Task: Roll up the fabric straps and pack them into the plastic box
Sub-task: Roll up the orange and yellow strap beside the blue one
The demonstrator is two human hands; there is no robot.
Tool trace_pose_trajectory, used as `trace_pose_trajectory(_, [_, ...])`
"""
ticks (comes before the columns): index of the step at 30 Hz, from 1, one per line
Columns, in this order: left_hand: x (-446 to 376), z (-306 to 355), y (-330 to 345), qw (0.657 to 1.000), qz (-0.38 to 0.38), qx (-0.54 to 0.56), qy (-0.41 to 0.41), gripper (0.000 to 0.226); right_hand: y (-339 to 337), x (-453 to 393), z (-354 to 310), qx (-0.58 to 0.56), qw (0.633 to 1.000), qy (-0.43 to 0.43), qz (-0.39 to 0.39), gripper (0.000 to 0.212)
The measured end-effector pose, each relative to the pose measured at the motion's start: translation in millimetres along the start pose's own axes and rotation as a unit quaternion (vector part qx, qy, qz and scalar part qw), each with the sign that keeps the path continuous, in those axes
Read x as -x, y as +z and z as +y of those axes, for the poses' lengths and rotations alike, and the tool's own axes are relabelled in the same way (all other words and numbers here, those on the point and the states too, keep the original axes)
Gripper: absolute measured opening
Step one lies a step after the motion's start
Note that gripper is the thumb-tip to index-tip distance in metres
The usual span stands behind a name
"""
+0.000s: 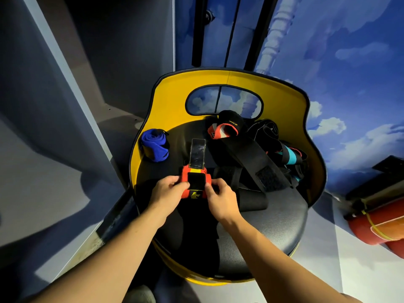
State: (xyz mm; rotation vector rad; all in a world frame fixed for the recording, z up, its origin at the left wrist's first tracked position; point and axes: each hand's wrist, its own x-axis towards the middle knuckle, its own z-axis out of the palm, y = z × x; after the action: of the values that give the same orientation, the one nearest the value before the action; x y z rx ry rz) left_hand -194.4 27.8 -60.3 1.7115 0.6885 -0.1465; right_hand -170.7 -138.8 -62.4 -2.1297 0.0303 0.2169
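Observation:
A red and yellow fabric strap (195,182), mostly rolled, lies on the black seat of a yellow chair (175,101). My left hand (167,193) pinches its left end and my right hand (220,199) pinches its right end. Its black hook-and-loop tail (197,153) sticks out away from me, flat on the seat. A rolled blue strap (154,145) stands at the seat's left edge. A heap of loose black, red and teal straps (258,154) fills the seat's right half. No plastic box is in view.
A tall grey cabinet (65,106) stands left of the chair. Behind it are black poles (199,29) and a wall painted with sky and clouds. A red cylinder with a yellow band (380,226) lies on the floor at the right.

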Motion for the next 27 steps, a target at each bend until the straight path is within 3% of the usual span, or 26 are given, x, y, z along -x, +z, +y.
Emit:
trace_pose_trajectory(5, [27, -8, -5, 0.997, -0.029, -0.064, 0.045, 0.052, -12, 17, 3, 0.030, 0.997, -0.024, -0.068, 0.035])
trace_pose_trajectory(11, [38, -19, -15, 0.989, -0.048, -0.123, 0.062, 0.039, -31, 30, 7, 0.079, 0.991, -0.056, -0.091, 0.025])
trace_pose_trajectory(14, [33, -13, -18, 0.988, -0.072, -0.126, 0.042, 0.050, -35, 28, 8, 0.089, 0.990, -0.046, -0.102, 0.025])
trace_pose_trajectory(17, [26, -6, -14, 0.994, -0.077, -0.082, 0.016, 0.055, -29, 19, 7, 0.085, 0.992, -0.037, -0.081, 0.030])
trace_pose_trajectory(23, [14, 7, 0, 0.999, 0.024, -0.031, -0.022, 0.048, -8, -2, 3, 0.024, 1.000, 0.017, 0.000, 0.039])
trace_pose_trajectory(27, [10, 12, 7, 0.999, 0.016, 0.022, -0.047, 0.047, -2, -5, -4, 0.031, 0.999, 0.019, 0.036, 0.038])
